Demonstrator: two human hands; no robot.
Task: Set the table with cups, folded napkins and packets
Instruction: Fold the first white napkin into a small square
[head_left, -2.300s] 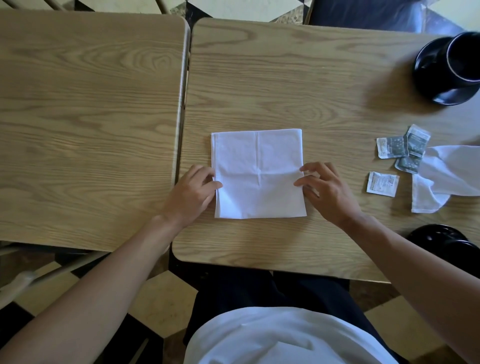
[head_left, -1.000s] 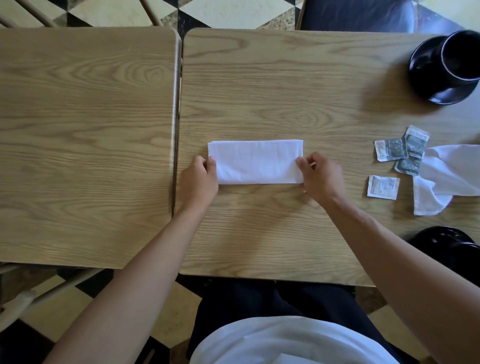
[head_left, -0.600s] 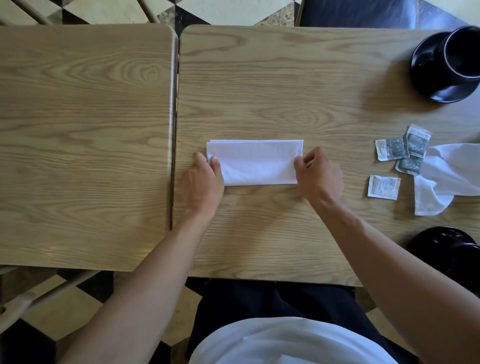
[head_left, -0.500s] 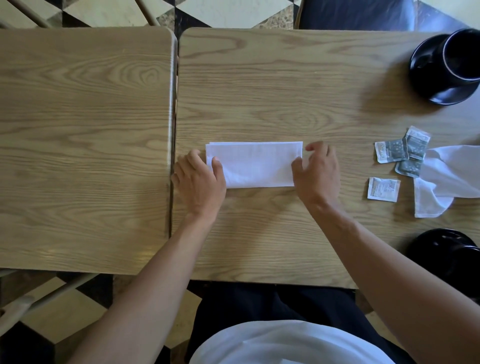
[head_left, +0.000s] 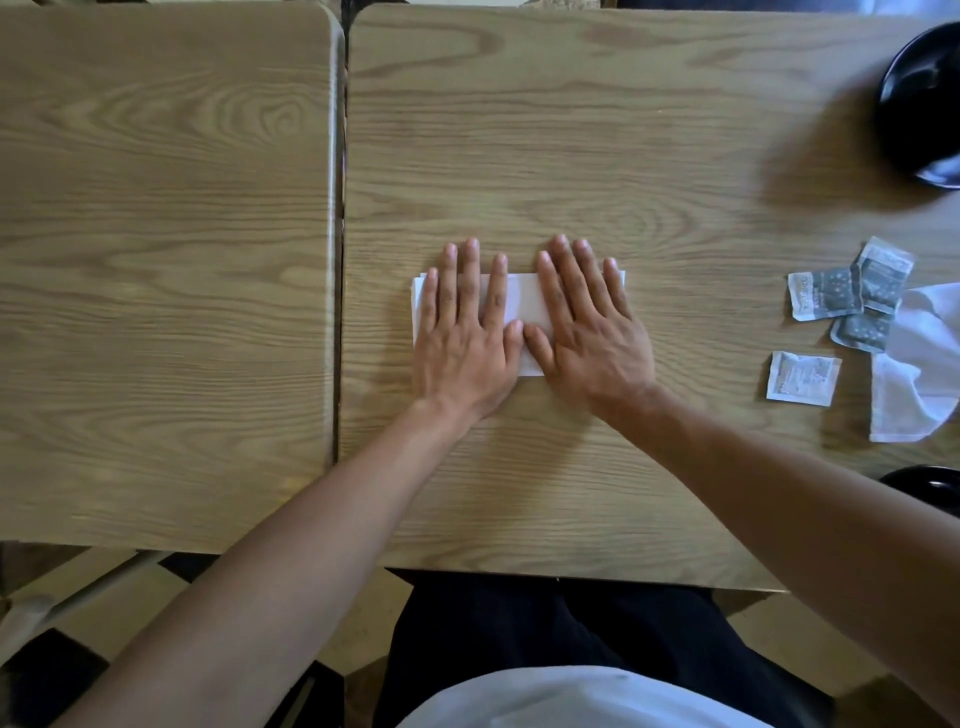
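Two wooden tops sit pushed together, and all the action is on the right-hand surface (head_left: 597, 130), the bigger stage here, with the other surface (head_left: 166, 260) at nine o'clock carrying nothing that shows.

Dead centre, the folded napkin (head_left: 522, 301) lies as a long white strip, and both hands are flat on top of it. The left hand (head_left: 462, 343) covers the nine o'clock half, the right hand (head_left: 592, 338) the three o'clock half, thumbs nearly meeting in the middle. Neither grip is closed on anything: fingers straight and spread, palms bearing down. That reads as pressing the crease so the fold stays sharp and the cloth does not spring back.

Out at three o'clock a second napkin (head_left: 919, 364) lies loose and rumpled, not yet folded by the look of it, parked within easy reach of the right arm. Just beside it sit the packets (head_left: 852, 296), a small overlapping cluster of grey ones, and one white packet (head_left: 802, 378) lying apart toward five o'clock. They carry printing, but it is too small and blurred to read.

At two o'clock a black cup (head_left: 919, 104) is cut by the frame edge; another dark rim (head_left: 930, 480) peeks in at four o'clock.
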